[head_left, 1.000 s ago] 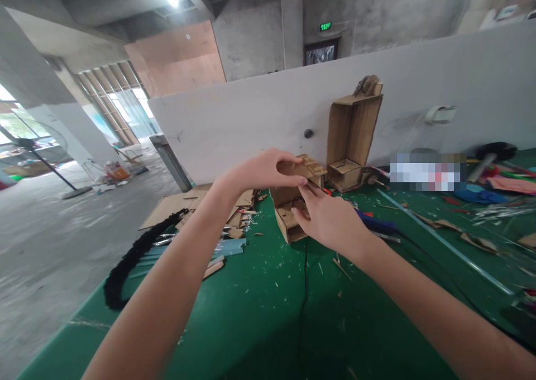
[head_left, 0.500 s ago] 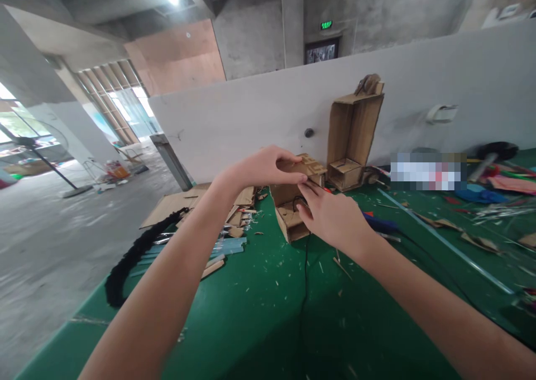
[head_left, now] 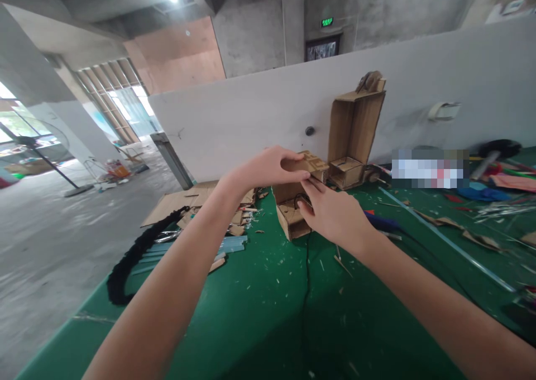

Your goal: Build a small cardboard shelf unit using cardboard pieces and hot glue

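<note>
Small brown cardboard box (head_left: 288,225), open at the front, sits on the green table (head_left: 251,318) near its middle, on the far side. The top panel bears raised tan pieces; a dark looped wire (head_left: 298,201) shows inside.

Left hand (head_left: 272,165): comes in from the left, at the top of the box. Thumb and fingers form a fairly wide curve, gap visible between them, tips at the top panel. Right hand (head_left: 333,215): at the right side of the box front, fingers close together, their tips at the panel's near edge beside the left thumb; its thumb stands apart, lower down. Cannot tell whether it pinches anything.

Thin black cord (head_left: 307,268) runs from beneath the box towards the near side. Far right of the box, a tall open brown cardboard box (head_left: 354,126) stands upright by the white wall (head_left: 234,112), a round cardboard piece (head_left: 369,82) on its top.

Right: dark blue object (head_left: 381,222), partly behind the right arm; long clear strip (head_left: 452,251) lying slantwise.

Left: flat brown cardboard sheets (head_left: 163,208), pale blue translucent strips (head_left: 234,244), and a fuzzy black band (head_left: 125,263) curving near the table's left edge
</note>
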`<state>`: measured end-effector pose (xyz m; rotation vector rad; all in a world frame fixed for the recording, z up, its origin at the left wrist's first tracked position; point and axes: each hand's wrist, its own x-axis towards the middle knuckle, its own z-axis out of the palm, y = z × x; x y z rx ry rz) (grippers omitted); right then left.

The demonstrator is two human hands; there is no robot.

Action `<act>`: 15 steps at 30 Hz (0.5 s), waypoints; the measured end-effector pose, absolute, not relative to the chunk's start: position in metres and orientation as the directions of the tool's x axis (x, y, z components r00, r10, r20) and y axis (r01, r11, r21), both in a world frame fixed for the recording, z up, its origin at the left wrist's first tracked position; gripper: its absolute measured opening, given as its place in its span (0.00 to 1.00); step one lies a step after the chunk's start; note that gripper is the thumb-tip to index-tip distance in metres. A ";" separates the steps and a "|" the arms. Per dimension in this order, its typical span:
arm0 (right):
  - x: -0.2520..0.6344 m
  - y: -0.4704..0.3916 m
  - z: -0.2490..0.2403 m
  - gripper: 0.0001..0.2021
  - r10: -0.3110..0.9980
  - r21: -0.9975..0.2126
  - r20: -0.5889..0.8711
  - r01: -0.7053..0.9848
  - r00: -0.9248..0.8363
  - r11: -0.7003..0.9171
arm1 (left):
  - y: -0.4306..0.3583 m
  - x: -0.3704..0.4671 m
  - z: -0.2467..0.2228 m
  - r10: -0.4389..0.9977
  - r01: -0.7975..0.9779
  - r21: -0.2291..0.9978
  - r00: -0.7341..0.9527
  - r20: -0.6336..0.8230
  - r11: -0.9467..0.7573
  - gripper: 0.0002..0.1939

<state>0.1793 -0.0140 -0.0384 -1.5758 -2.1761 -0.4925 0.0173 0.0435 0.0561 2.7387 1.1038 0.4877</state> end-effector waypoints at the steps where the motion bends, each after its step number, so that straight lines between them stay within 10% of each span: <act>1: 0.179 -0.014 -0.039 0.27 0.809 0.034 0.519 0.952 -0.277 0.304 | 0.042 0.017 0.056 0.693 0.649 0.243 0.680 0.240 -0.721 0.24; 15: 0.179 -0.016 -0.041 0.26 0.802 0.104 0.517 0.952 -0.299 0.288 | 0.036 0.016 0.053 0.670 0.644 0.189 0.694 0.263 -0.741 0.25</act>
